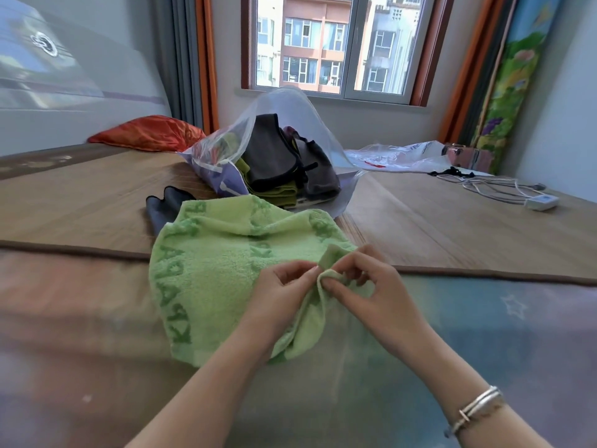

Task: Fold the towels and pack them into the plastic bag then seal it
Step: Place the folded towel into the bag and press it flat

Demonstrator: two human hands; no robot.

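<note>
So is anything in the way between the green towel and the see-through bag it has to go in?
No. The green towel lies right before the plastic bag, whose mouth faces it. A dark cloth lies off to the left.

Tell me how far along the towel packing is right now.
Partly done: several folded towels already sit inside the open plastic bag. In hand: both the left hand and right hand pinch a corner of the green towel, still unfolded. Left: a dark towel beside it, then sealing.
</note>
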